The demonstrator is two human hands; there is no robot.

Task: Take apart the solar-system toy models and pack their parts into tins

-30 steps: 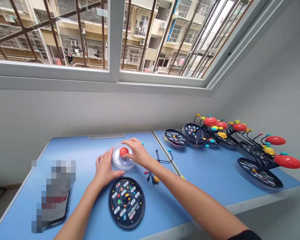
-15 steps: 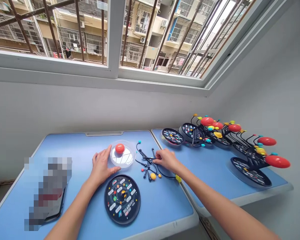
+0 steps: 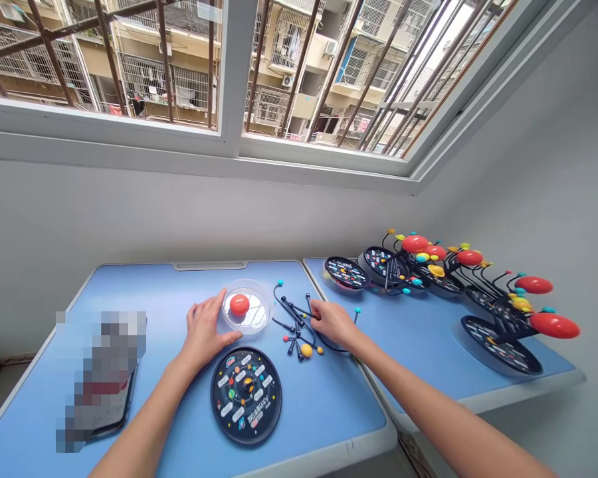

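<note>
My left hand (image 3: 205,324) curves round the left rim of a round clear plastic dish (image 3: 265,325), thumb and fingers against its edge. Inside the dish lies a glossy red ball (image 3: 239,305). My right hand (image 3: 333,320) is closed, fingertips pinched on a thin black rod in the pile of black rods (image 3: 295,325); which rod is partly hidden. Behind that wrist a teal ball (image 3: 357,311) on a black stem sticks up. An orange ball (image 3: 305,350) and smaller coloured balls tip other rods. Nearer me lies a round black disc (image 3: 246,405) printed with planets and labels.
On the right-hand blue table (image 3: 403,352) stand several assembled planet models with red balls (image 3: 555,325) and black bases, plus a disc on a clear dish (image 3: 346,273). A blurred-out phone-like object (image 3: 104,392) lies at the left. A barred window rises behind.
The red ball has rolled nearer to me inside the dish. By my right wrist, a teal-tipped stem has come into view and a yellow piece has gone behind the arm.
</note>
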